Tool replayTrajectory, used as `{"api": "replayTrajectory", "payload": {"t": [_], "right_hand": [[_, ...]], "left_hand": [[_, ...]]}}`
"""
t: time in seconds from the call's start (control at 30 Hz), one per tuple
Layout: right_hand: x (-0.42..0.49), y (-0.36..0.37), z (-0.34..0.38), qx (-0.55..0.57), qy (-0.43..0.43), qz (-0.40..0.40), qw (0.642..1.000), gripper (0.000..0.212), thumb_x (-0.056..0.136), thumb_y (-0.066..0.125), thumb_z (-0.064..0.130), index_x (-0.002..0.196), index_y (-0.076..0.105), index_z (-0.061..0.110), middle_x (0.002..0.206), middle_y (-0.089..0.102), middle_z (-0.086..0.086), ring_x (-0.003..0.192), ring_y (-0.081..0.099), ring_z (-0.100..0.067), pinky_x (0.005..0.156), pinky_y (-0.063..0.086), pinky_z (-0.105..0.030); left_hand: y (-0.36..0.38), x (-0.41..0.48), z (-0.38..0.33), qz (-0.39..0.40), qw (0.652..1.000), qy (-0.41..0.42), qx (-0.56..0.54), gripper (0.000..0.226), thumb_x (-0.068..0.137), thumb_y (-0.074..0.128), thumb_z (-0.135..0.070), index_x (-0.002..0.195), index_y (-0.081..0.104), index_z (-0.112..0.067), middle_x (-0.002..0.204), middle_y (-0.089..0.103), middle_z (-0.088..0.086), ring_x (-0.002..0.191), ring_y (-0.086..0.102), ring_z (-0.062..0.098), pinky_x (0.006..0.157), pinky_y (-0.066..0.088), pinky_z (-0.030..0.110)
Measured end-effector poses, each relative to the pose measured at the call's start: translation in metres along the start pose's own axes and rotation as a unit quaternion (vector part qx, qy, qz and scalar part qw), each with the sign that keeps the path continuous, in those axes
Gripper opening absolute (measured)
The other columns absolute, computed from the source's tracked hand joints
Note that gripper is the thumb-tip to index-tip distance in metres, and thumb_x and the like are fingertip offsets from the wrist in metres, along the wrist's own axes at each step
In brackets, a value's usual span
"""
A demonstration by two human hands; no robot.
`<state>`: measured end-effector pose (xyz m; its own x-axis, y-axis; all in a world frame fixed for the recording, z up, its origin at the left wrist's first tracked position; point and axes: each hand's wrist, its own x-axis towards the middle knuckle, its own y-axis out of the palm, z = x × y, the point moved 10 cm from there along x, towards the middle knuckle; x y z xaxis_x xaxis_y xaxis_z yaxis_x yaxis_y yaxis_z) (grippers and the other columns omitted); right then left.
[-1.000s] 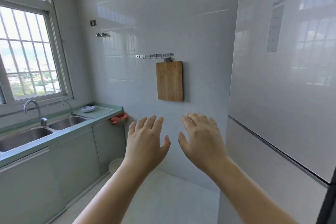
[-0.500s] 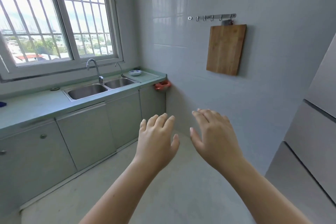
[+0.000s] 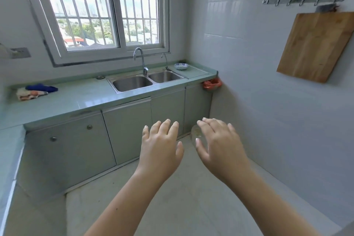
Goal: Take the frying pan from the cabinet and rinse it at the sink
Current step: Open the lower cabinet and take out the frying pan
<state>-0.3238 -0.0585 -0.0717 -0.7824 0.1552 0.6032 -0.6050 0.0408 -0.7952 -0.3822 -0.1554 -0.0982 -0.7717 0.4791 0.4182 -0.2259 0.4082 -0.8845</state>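
No frying pan shows in the head view. A steel double sink (image 3: 145, 81) with a curved faucet (image 3: 141, 59) sits in the green countertop (image 3: 80, 99) under the window. Below it runs a row of grey-green cabinet doors (image 3: 126, 130), all closed; two on the left have round knobs. My left hand (image 3: 161, 145) and my right hand (image 3: 220, 145) are held out in front of me over the floor, palms down, fingers spread, holding nothing. Both hands are well short of the cabinets.
A small bowl (image 3: 181, 66) rests right of the sink. Folded cloths (image 3: 35, 92) lie on the counter at left. A wooden cutting board (image 3: 314, 48) hangs under a hook rail on the right wall. An orange bag (image 3: 211, 84) hangs at the counter's end.
My view has swung left and down, from the fridge and wall to the sink counter and cabinets. My hands stay open in front of me.
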Motion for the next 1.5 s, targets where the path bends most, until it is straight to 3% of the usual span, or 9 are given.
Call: {"api": "replayTrajectory", "payload": {"t": [0.17,0.27,0.33,0.53,0.7,0.87,1.0,1.17,1.5], "right_hand": [[0.03,0.047,0.029,0.028,-0.019,0.017,0.999,0.047,0.073,0.039,0.033,0.101,0.071,0.012,0.1,0.073,-0.003,0.095,0.07,-0.022,0.078,0.056,-0.046],[0.052,0.075,0.041,0.041,-0.037,0.022,0.998,0.046,0.074,0.039,0.032,0.101,0.071,0.01,0.101,0.072,-0.004,0.094,0.07,-0.023,0.078,0.055,-0.047],[0.069,0.094,0.048,0.054,-0.05,0.02,0.997,0.046,0.074,0.04,0.032,0.101,0.07,0.009,0.1,0.072,-0.005,0.094,0.07,-0.024,0.077,0.055,-0.048],[0.138,0.157,0.046,0.077,-0.075,0.0,0.994,0.04,0.073,0.048,0.029,0.099,0.071,0.01,0.099,0.073,-0.005,0.094,0.07,-0.024,0.077,0.055,-0.049],[0.203,0.204,0.049,0.103,-0.106,-0.006,0.989,0.038,0.065,0.061,0.025,0.098,0.071,0.008,0.098,0.073,-0.007,0.092,0.07,-0.026,0.077,0.054,-0.051],[0.254,0.244,0.071,0.138,-0.149,-0.013,0.979,0.038,0.065,0.062,0.024,0.098,0.071,0.007,0.098,0.073,-0.007,0.093,0.07,-0.026,0.077,0.054,-0.052],[0.271,0.275,0.106,0.172,-0.187,0.003,0.967,0.04,0.062,0.078,0.018,0.099,0.07,0.006,0.1,0.072,-0.008,0.093,0.07,-0.027,0.077,0.054,-0.053],[0.288,0.305,0.154,0.195,-0.215,0.019,0.957,0.043,0.059,0.082,0.017,0.099,0.07,0.006,0.099,0.072,-0.008,0.093,0.07,-0.027,0.077,0.054,-0.052],[0.308,0.347,0.311,0.225,-0.295,0.051,0.927,0.034,0.066,0.069,0.02,0.098,0.07,0.008,0.099,0.072,-0.008,0.094,0.07,-0.028,0.08,0.054,-0.051]], "left_hand": [[0.016,0.018,0.057,0.0,0.999,-0.046,0.014,0.054,0.087,0.056,-0.028,0.138,0.044,-0.016,0.145,0.044,0.007,0.135,0.037,0.027,0.113,0.021,0.049],[0.029,0.033,0.083,-0.026,0.998,-0.037,0.041,0.052,0.064,0.079,-0.022,0.112,0.066,-0.009,0.115,0.068,0.012,0.106,0.064,0.034,0.09,0.046,0.057],[0.038,0.046,0.102,-0.028,0.997,-0.049,0.061,0.051,0.057,0.081,-0.021,0.105,0.069,-0.008,0.106,0.072,0.012,0.098,0.068,0.033,0.082,0.05,0.057],[0.07,0.114,0.146,-0.029,0.992,-0.079,0.094,0.05,0.06,0.079,-0.02,0.107,0.068,-0.007,0.108,0.071,0.014,0.1,0.067,0.034,0.084,0.049,0.059],[0.081,0.175,0.18,-0.041,0.986,-0.138,0.079,0.049,0.072,0.073,-0.018,0.118,0.063,-0.006,0.121,0.065,0.014,0.114,0.059,0.035,0.097,0.041,0.057],[0.089,0.207,0.222,-0.06,0.975,-0.179,0.117,0.046,0.065,0.068,-0.023,0.108,0.068,-0.007,0.109,0.071,0.013,0.101,0.067,0.033,0.085,0.048,0.058],[0.088,0.205,0.264,-0.062,0.962,-0.221,0.148,0.046,0.063,0.063,-0.026,0.105,0.07,-0.008,0.105,0.072,0.012,0.097,0.069,0.031,0.082,0.05,0.058],[0.082,0.202,0.318,-0.077,0.947,-0.26,0.174,0.046,0.063,0.062,-0.028,0.104,0.07,-0.01,0.105,0.073,0.009,0.097,0.069,0.029,0.081,0.051,0.055],[0.052,0.158,0.459,-0.102,0.917,-0.341,0.178,0.047,0.066,0.061,-0.025,0.108,0.068,-0.006,0.109,0.071,0.014,0.1,0.067,0.035,0.085,0.048,0.06]]}}
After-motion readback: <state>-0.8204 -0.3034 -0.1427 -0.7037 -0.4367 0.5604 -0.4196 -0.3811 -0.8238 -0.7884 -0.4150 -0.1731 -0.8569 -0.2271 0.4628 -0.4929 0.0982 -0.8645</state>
